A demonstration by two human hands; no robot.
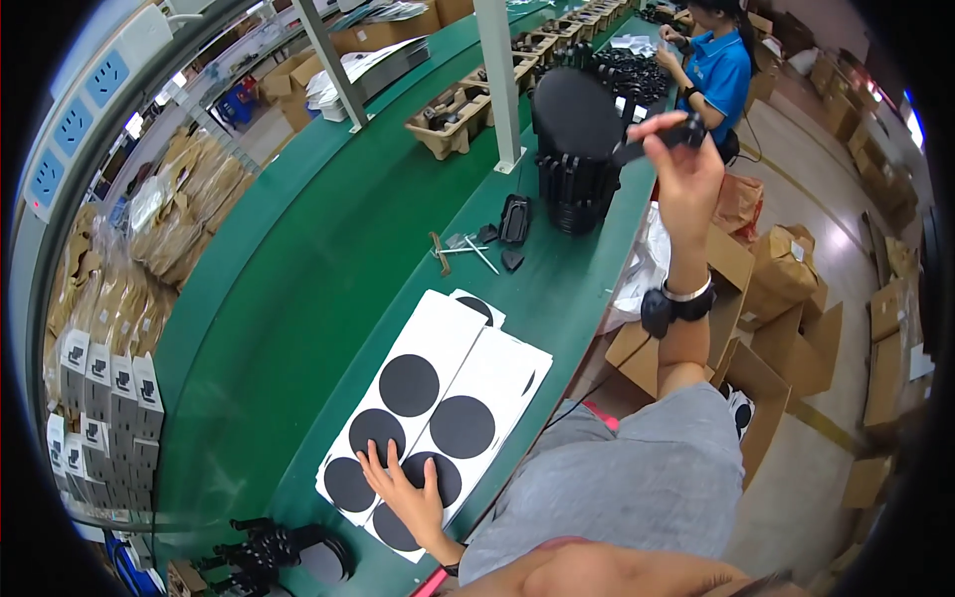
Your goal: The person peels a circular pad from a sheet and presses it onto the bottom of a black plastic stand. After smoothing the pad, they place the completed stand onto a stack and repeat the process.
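I log, placed by the green bench (328,259): white sheets with black discs (438,398) at its near edge, my left hand (403,488) flat on them. My right hand (686,164) is raised over its far side, pinching a round black part by its handle (587,114). A stack of black parts (577,189) stands under it.

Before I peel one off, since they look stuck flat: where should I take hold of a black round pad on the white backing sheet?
Pick at the rim of a black round pad from above with a fingertip; it lies flat, so only its edge can be lifted. The left hand presses the white backing sheet.
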